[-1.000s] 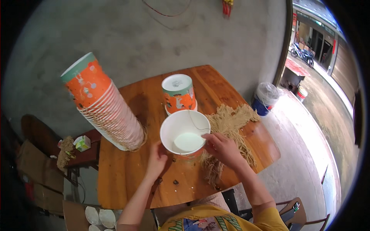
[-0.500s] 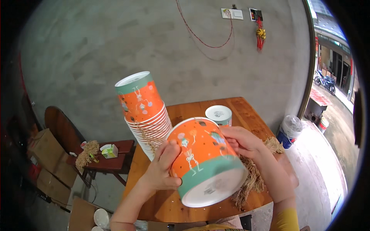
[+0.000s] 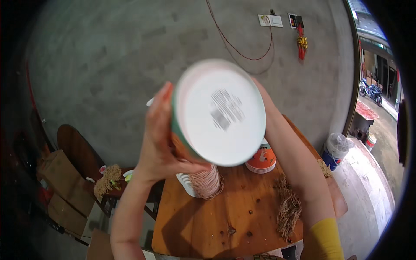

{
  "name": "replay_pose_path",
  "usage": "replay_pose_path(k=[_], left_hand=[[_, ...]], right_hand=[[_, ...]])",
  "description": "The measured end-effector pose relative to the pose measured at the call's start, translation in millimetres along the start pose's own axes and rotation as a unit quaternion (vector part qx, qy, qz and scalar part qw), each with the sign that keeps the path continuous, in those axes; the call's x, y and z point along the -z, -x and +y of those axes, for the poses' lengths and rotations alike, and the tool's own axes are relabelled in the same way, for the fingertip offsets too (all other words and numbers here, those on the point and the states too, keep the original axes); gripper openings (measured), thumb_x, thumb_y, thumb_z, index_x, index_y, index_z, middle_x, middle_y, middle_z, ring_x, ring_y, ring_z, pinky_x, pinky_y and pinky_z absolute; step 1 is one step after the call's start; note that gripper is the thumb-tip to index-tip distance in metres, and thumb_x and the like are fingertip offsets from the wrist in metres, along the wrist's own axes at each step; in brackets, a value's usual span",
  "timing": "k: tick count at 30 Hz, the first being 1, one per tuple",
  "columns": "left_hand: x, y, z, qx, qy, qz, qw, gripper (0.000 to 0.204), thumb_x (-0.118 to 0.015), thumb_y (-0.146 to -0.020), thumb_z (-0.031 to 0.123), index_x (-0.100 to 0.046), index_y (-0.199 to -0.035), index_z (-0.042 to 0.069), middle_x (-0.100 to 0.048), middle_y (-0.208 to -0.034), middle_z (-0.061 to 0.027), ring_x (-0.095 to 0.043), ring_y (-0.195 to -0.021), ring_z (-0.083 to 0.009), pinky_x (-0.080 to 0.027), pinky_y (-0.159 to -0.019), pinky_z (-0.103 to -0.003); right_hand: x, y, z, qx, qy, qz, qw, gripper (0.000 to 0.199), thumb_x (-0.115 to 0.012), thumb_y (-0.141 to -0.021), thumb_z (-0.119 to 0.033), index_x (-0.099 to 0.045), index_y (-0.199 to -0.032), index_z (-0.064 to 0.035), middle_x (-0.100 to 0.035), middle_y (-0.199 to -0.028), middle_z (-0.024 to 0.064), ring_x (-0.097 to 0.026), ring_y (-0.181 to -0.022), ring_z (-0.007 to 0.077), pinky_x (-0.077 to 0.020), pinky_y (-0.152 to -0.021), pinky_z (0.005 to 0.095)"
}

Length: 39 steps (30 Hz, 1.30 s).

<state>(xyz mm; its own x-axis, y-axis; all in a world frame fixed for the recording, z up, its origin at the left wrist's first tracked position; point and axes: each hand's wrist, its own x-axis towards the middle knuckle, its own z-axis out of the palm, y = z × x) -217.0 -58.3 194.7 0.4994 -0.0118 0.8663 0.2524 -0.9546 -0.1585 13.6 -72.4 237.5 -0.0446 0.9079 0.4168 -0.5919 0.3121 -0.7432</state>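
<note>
A large paper tub is raised in front of me, its round white bottom facing me, with a green band and orange side showing at its left edge. My left hand wraps round its left side, thumb underneath. My right hand reaches up behind its right edge, where the tub hides the fingers. Behind the tub stands a stack of nested tubs, mostly hidden, with pinkish-brown string along its lower end. Another orange tub sits upside down on the table, partly covered by the raised one.
The wooden table stands against a grey wall. Dry raffia-like strands lie near its right edge, below my right forearm. A reddish bench with a straw bundle and cardboard boxes are at left. A blue bucket stands at right.
The tub has gone up and away from me, tilting until its bottom faces me. Both hands rose with it, and the right hand moved behind its edge. My view has shifted slightly.
</note>
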Motion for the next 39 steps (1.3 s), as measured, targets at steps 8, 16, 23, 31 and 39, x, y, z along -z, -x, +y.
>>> replay_pose_path(k=[8, 16, 23, 31, 39], left_hand=[[31, -56, -53, 0.109, 0.211, 0.172, 0.956, 0.121, -0.085, -0.071, 0.041, 0.0, -0.154, 0.016, -0.039, -0.143, -0.0143, -0.044, -0.13, -0.0267, -0.039, -0.107, -0.043], [19, -15, -122, 0.255, 0.215, 0.155, 0.93, 0.12, -0.083, -0.071, 0.049, -0.003, -0.154, 0.015, -0.049, -0.128, -0.0088, -0.055, -0.104, -0.0165, -0.051, -0.078, -0.03], [3, 28, -150, 0.293, 0.221, 0.141, 0.92, 0.122, -0.077, -0.067, 0.067, -0.011, -0.154, 0.012, -0.043, -0.138, -0.0088, -0.051, -0.112, -0.0172, -0.047, -0.088, -0.03], [-7, 56, -157, 0.339, 0.26, 0.114, 0.897, 0.124, -0.076, -0.066, 0.069, -0.011, -0.155, 0.012, -0.032, -0.151, -0.0088, -0.033, -0.138, -0.0228, -0.036, -0.107, -0.036], [-22, 82, -152, 0.347, 0.284, 0.102, 0.888, 0.122, -0.075, -0.067, 0.069, -0.012, -0.155, 0.012, -0.032, -0.152, -0.0094, -0.032, -0.139, -0.0235, -0.033, -0.11, -0.037]], right_hand=[[5, -67, -20, 0.027, -0.018, -0.194, 0.981, 0.033, -0.061, -0.092, -0.021, -0.059, -0.122, -0.0076, -0.062, -0.113, -0.0009, -0.046, -0.06, 0.0021, -0.0339, -0.044, 0.0131], [12, -82, 37, 0.041, 0.28, -0.119, 0.952, 0.058, -0.063, -0.091, -0.034, -0.045, -0.14, -0.0077, -0.055, -0.13, -0.0026, -0.058, -0.084, 0.0046, -0.035, -0.052, 0.0162], [25, -75, 70, 0.045, 0.321, -0.129, 0.937, 0.063, -0.063, -0.09, -0.034, -0.041, -0.144, -0.0089, -0.058, -0.123, 0.003, -0.061, -0.091, 0.0066, -0.0417, -0.058, 0.0209], [36, -63, 90, 0.015, 0.313, -0.114, 0.943, 0.059, -0.063, -0.09, -0.031, -0.042, -0.143, -0.0118, -0.064, -0.102, 0.0041, -0.062, -0.089, 0.0078, -0.049, -0.066, 0.0231], [61, -50, 113, -0.017, 0.294, -0.125, 0.948, 0.054, -0.06, -0.094, -0.025, -0.041, -0.144, -0.0132, -0.064, -0.096, 0.0042, -0.061, -0.087, 0.0072, -0.0507, -0.064, 0.0232]])
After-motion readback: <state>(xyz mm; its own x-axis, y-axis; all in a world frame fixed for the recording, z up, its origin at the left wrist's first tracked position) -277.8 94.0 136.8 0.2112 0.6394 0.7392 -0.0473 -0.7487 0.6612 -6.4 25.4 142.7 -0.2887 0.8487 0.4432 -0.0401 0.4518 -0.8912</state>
